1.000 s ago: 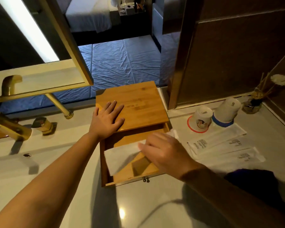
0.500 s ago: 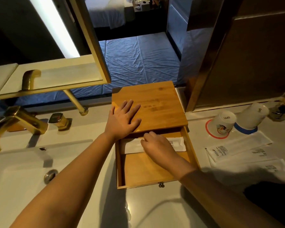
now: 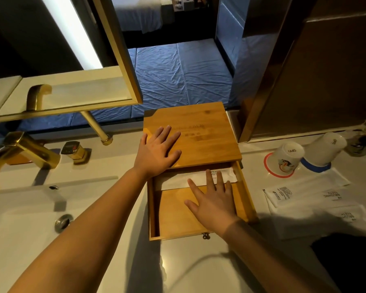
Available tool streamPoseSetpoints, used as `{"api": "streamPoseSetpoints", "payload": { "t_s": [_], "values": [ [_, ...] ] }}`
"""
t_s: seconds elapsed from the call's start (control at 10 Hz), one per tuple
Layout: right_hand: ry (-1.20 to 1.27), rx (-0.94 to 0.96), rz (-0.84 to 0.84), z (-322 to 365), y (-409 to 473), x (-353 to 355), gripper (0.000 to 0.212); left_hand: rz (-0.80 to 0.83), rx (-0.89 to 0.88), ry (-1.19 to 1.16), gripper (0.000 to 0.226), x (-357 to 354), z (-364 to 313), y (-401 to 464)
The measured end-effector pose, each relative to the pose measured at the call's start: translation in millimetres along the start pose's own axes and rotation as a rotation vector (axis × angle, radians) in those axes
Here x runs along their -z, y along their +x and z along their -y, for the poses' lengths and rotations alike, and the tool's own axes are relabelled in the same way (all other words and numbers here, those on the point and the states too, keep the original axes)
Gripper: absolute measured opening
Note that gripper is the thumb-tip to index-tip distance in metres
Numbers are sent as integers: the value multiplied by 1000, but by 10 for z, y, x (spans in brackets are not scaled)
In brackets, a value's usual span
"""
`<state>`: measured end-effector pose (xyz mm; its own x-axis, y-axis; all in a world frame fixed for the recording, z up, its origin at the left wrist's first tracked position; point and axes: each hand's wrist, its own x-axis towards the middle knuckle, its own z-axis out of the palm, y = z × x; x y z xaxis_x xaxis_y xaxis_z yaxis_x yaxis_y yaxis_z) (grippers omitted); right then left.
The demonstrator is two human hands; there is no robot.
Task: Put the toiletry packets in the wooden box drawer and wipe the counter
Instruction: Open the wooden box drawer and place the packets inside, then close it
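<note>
Left hand (image 3: 156, 152) flat on the box (image 3: 199, 134), right hand (image 3: 212, 199) open, releasing a packet (image 3: 178, 180) in the drawer (image 3: 173, 216); next, fetch the table's packets (image 3: 300, 193).

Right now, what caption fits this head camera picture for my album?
Left hand steadies the wooden box; right hand lays a packet in its drawer.

Dim warm light, hard shadows, wide-angle edge distortion
</note>
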<state>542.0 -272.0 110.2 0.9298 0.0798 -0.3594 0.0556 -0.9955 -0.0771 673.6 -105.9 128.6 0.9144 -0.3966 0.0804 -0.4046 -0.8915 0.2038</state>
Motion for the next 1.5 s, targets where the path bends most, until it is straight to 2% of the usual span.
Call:
{"api": "streamPoseSetpoints", "payload": {
  "t_s": [0.4, 0.7, 0.8, 0.9, 1.0, 1.1, 1.2, 1.5],
  "values": [
    [13, 31, -111, -68, 311, 83, 60, 3, -3, 4, 61, 0, 14, 5],
    [267, 150, -186, -200, -88, 89, 59, 16, 5, 9, 61, 23, -10, -3],
    [394, 192, -338, -452, -386, 147, 43, 21, 3, 16, 62, 31, -10, -4],
    [344, 213, -633, -909, -640, 131, 26, 19, 0, 30, 61, 18, 5, -6],
    [292, 44, -563, -1518, -722, 93, 28, 19, 3, 38, 61, 6, 18, -1],
    [217, -97, -246, -2053, -683, 51, 43, 27, 0, 41, 61, -2, 26, 2],
    [132, -106, -101, -2273, -631, 15, 48, 37, 0, 41, 61, -1, 35, 9],
    [99, -10, -405, -2054, -793, 152, 29, 33, 3, 40, 62, 2, 23, 10]
  ]
}}
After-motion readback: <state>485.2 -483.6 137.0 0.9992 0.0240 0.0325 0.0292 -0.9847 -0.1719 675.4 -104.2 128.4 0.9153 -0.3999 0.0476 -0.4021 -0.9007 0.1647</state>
